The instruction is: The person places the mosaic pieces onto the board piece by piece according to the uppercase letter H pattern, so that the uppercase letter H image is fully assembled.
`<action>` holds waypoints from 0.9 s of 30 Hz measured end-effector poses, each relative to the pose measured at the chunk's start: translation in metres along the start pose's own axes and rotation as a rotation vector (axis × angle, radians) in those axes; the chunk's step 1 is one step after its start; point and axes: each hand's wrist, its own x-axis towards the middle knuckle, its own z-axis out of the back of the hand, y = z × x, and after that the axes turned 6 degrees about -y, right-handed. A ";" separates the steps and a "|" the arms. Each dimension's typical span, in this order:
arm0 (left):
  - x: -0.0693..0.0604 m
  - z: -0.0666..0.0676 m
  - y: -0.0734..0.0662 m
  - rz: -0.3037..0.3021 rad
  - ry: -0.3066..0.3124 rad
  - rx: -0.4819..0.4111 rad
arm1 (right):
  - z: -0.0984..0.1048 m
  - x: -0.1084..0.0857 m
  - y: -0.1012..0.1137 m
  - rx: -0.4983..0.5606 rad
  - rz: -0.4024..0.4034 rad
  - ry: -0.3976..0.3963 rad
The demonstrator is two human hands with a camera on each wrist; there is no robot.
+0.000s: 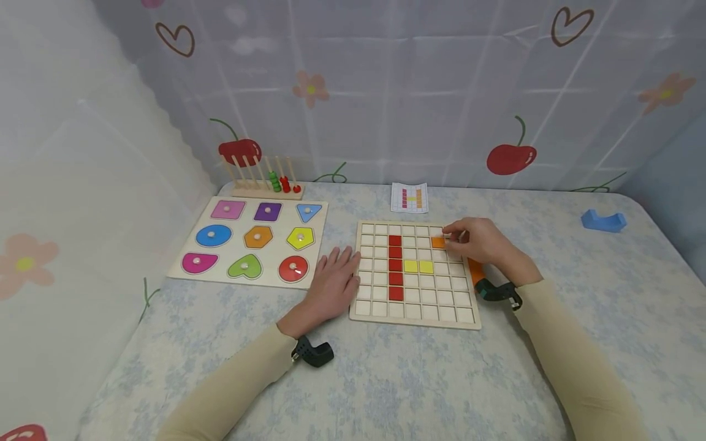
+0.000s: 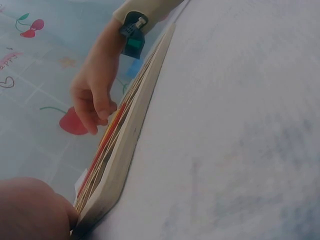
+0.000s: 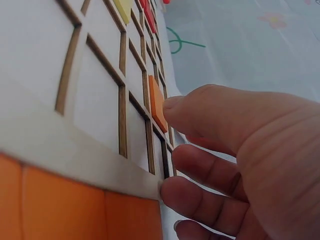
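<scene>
In the head view, a wooden grid board [image 1: 413,321] holds a column of several red tiles [image 1: 395,265] and a pair of yellow tiles [image 1: 418,266]. My right hand [image 1: 485,242] is over the board's upper right, its thumb and finger pinching an orange tile [image 1: 438,242] at a cell. The right wrist view has my thumb against this orange tile [image 3: 157,105], with the other fingers bent below it. My left hand [image 1: 333,285] rests palm down at the board's left edge, fingers extended and touching it.
More orange tiles [image 1: 475,269] lie along the board's right side, partly under my wrist. A shape puzzle [image 1: 248,242] is at left, a bead stand [image 1: 267,191] behind it. A pattern card [image 1: 409,198] lies beyond the board. A blue holder [image 1: 603,221] sits far right.
</scene>
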 end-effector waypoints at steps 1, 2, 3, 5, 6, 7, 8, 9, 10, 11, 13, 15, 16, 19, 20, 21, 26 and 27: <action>0.000 0.000 0.000 0.000 -0.001 0.001 | 0.001 -0.001 -0.001 -0.003 -0.001 0.002; 0.000 -0.001 0.000 0.000 -0.001 0.001 | 0.002 -0.001 -0.001 -0.006 -0.003 0.003; 0.001 -0.001 0.000 -0.001 -0.003 0.001 | 0.003 -0.002 -0.002 -0.009 -0.005 0.003; 0.001 -0.001 -0.001 -0.004 -0.007 -0.001 | 0.005 -0.003 -0.003 -0.017 -0.017 0.002; 0.000 -0.001 -0.001 -0.005 -0.008 -0.002 | 0.006 -0.003 -0.004 -0.023 -0.021 -0.001; 0.000 -0.001 -0.001 -0.007 -0.010 -0.001 | 0.006 -0.004 -0.005 -0.024 -0.027 -0.001; 0.000 -0.001 -0.001 -0.007 -0.010 -0.001 | 0.007 -0.005 -0.006 -0.027 -0.030 -0.001; 0.000 -0.001 -0.001 -0.007 -0.011 -0.003 | 0.008 -0.005 -0.006 -0.028 -0.033 0.000; 0.000 0.000 -0.002 -0.006 -0.010 -0.005 | 0.009 -0.006 -0.008 -0.033 -0.032 0.001; 0.000 0.000 -0.002 -0.005 -0.011 -0.007 | 0.009 -0.007 -0.009 -0.039 -0.029 0.001; 0.000 0.001 -0.002 -0.002 -0.012 -0.006 | 0.011 -0.010 -0.012 -0.046 -0.023 0.000; 0.000 0.001 -0.001 -0.002 -0.016 -0.008 | 0.012 -0.013 -0.016 -0.060 -0.018 -0.009; 0.000 0.001 -0.001 -0.002 -0.017 -0.006 | 0.013 -0.015 -0.018 -0.067 -0.015 -0.013; 0.000 0.000 0.000 -0.005 -0.024 0.000 | 0.015 -0.019 -0.023 -0.081 -0.016 -0.022; 0.000 0.000 0.000 -0.006 -0.024 -0.001 | 0.016 -0.021 -0.024 -0.084 -0.019 -0.022; 0.000 0.000 0.000 -0.007 -0.025 0.000 | 0.016 -0.022 -0.026 -0.086 -0.026 -0.022; 0.000 -0.002 0.001 -0.010 -0.028 -0.010 | 0.018 -0.028 -0.031 -0.094 -0.063 -0.018; 0.000 -0.003 0.001 -0.009 -0.026 -0.011 | 0.017 -0.028 -0.032 -0.095 -0.072 -0.017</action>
